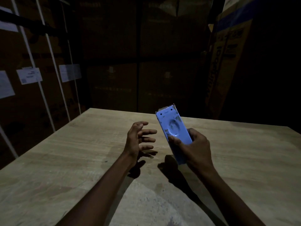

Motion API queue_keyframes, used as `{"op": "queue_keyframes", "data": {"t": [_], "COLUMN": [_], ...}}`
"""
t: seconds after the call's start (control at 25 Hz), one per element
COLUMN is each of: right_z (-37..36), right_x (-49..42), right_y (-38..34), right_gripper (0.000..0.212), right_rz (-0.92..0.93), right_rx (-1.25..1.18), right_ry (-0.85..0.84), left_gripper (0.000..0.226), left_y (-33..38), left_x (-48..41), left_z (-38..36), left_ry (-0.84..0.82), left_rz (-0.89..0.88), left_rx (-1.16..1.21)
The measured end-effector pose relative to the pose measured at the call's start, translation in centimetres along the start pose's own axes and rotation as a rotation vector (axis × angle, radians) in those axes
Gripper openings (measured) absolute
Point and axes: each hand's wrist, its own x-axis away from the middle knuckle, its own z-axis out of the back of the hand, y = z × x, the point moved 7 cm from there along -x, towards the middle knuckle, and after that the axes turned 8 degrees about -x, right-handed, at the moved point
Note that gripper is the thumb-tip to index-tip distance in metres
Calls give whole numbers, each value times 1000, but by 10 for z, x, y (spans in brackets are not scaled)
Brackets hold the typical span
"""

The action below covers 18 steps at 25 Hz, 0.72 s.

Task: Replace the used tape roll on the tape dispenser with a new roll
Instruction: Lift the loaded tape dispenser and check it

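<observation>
My right hand (196,148) is shut on a blue tape dispenser (173,128) and holds it above the wooden table (65,168). The dispenser's flat blue face points up, with an oval dent in its middle and a serrated metal blade at its far end. My thumb presses on the near part of that face. Just left of the dispenser, my left hand (140,139) hovers open with fingers spread toward it, not touching it. No tape roll is visible anywhere; the dispenser's underside is hidden.
Stacked cardboard boxes bound with white straps and paper labels (29,77) stand along the left. More dark boxes (138,70) rise behind the table's far edge. A tall carton (228,51) leans at the right. The room is dim.
</observation>
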Motion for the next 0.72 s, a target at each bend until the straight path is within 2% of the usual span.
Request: {"op": "queue_keyframes", "data": {"t": [0.16,0.52,0.72], "right_z": [3,10,9], "right_x": [2,0,1], "right_y": [-7,-6,-8], "right_gripper": [66,62,68], "right_rz": [113,135,112], "right_rx": [59,-7,-58], "right_ry": [26,96,86], "left_gripper": [40,38,31], "left_y": [-2,0,1], "left_x": [-1,1,3], "left_z": [0,-3,-4], "left_ry": [3,-11,-19], "left_rz": [3,-3,-6], "left_rx": [-65,-131,-136]}}
